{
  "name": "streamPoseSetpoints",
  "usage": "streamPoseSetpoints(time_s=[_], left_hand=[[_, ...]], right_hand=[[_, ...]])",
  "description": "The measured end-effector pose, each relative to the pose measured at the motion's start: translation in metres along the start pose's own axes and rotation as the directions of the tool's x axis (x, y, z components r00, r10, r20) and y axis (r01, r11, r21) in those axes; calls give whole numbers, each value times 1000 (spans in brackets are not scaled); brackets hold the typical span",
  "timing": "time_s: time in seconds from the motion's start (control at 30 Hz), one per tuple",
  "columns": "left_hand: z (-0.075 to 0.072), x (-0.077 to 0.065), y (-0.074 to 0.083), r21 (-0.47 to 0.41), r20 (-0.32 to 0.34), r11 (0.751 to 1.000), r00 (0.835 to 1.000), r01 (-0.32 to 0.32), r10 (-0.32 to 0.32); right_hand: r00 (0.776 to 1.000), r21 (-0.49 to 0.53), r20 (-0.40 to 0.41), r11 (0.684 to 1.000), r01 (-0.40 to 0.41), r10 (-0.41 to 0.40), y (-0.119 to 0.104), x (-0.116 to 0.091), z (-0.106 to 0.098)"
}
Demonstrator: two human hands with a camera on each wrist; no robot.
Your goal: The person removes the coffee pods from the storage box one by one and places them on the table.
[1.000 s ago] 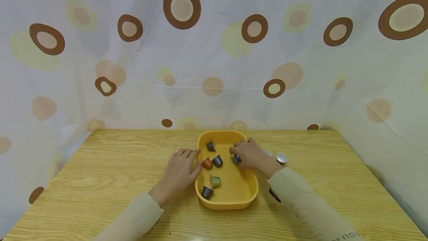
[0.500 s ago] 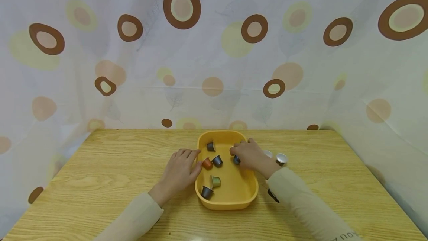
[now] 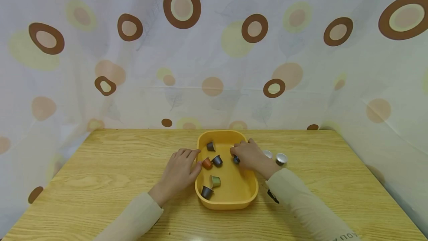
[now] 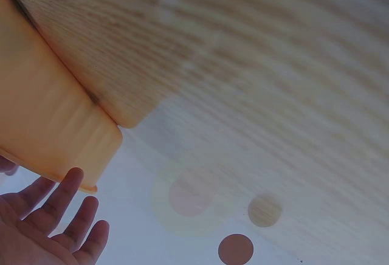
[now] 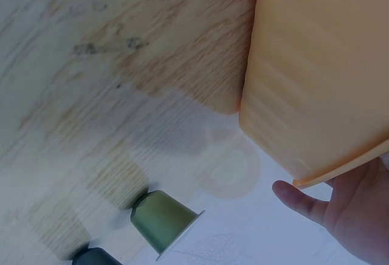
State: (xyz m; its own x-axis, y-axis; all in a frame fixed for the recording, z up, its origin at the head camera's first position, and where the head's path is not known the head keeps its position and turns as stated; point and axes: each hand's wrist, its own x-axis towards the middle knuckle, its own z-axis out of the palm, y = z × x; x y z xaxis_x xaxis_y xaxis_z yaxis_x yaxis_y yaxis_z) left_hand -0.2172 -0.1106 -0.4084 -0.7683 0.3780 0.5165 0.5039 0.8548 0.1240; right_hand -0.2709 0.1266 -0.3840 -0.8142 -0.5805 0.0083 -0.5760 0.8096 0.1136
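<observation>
A yellow plastic tray [image 3: 226, 206] stands on the wooden table with several coffee capsules inside. My left hand [image 3: 178, 172] rests against its left rim; in the left wrist view the fingers [image 4: 64, 195] are spread and fairly straight along the rim. Over the right rim reaches my right hand [image 3: 251, 154], its fingers curled down at a blue coffee capsule [image 3: 236, 160], which it appears to pinch. The fingertips there are partly hidden. To the left in the tray lie an orange capsule [image 3: 207, 163], a dark blue one [image 3: 217, 161], a green one [image 3: 215, 181] and black ones [image 3: 207, 192].
Right of the tray, capsules with silver lids [image 3: 281, 158] stand on the table [image 3: 317, 181], partly behind my right wrist. The right wrist view shows a green capsule [image 5: 163, 221] there and a dark one [image 5: 94, 257]. A patterned curtain [image 3: 214, 58] hangs behind the table.
Almost nothing moves. My right forearm shifts slightly left, and the blue capsule beneath my right fingers turns a little. My left hand stays where it was.
</observation>
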Motion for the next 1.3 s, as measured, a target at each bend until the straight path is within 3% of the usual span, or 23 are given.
streamPoseSetpoints(time_s=[1.3], left_hand=[[0,0,0,1,32,1000,999,17,-17]], right_hand=[[996,-4,-86,1000,29,-30,5,-3,-1]])
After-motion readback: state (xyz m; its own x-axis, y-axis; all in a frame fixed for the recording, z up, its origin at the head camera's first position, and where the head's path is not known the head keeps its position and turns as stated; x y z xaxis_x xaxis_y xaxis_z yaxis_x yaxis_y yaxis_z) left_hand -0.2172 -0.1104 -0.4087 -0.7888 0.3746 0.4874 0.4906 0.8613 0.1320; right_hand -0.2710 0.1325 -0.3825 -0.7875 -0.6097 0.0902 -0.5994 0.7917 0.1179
